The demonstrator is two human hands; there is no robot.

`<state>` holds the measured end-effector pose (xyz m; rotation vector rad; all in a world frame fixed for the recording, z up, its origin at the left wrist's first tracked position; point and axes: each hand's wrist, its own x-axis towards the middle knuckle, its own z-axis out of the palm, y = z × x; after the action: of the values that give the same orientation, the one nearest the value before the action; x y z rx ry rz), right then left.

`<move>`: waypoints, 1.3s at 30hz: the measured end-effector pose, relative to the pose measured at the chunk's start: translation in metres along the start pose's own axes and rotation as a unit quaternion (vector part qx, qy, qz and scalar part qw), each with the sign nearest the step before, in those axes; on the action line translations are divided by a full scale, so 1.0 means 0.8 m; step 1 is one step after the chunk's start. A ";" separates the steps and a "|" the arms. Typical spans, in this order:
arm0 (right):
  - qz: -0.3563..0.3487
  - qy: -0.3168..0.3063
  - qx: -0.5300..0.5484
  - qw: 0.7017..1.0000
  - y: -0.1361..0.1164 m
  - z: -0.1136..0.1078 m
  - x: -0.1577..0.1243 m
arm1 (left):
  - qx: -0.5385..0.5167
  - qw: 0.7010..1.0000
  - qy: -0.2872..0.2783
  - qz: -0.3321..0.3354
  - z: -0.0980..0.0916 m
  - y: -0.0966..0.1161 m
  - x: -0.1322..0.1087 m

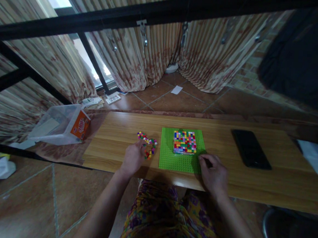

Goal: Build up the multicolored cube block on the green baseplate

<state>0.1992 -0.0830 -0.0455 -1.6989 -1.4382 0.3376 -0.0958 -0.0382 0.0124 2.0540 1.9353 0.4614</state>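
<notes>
A green studded baseplate point(166, 155) lies on the wooden table, bearing a square block of many-coloured toy bricks point(185, 142), stacked more than one layer high. To its left is a loose cluster of small toy bricks point(153, 144). My left hand point(133, 158) reaches into that cluster from its left side, its fingers drawn together at the bricks; whatever is between them is too small to make out. My right hand point(214, 173) rests at the baseplate's right edge with thumb and fingers curled together. Anything in that pinch is hidden.
A black phone point(251, 149) lies on the table point(114, 130) at the right. Beyond the left end stands a clear plastic box point(62, 126) with an orange label. Dark metal bars point(166, 10) cross in front of the curtains. A round dark seat point(290, 229) is at lower right.
</notes>
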 end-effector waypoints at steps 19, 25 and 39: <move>0.003 0.007 -0.004 1.000 0.001 0.001 0.000 | -0.025 0.999 0.015 0.026 0.008 0.009 0.007; 0.003 -0.001 -0.006 1.000 0.000 0.001 0.000 | 0.066 0.997 -0.014 0.028 0.004 0.022 0.010; -0.006 0.004 0.003 1.000 0.000 0.000 0.000 | 0.092 0.995 -0.027 -0.013 0.003 0.021 0.013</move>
<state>0.1989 -0.0831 -0.0457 -1.6838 -1.4396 0.3295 -0.0791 -0.0286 0.0175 2.1234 2.0384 0.2274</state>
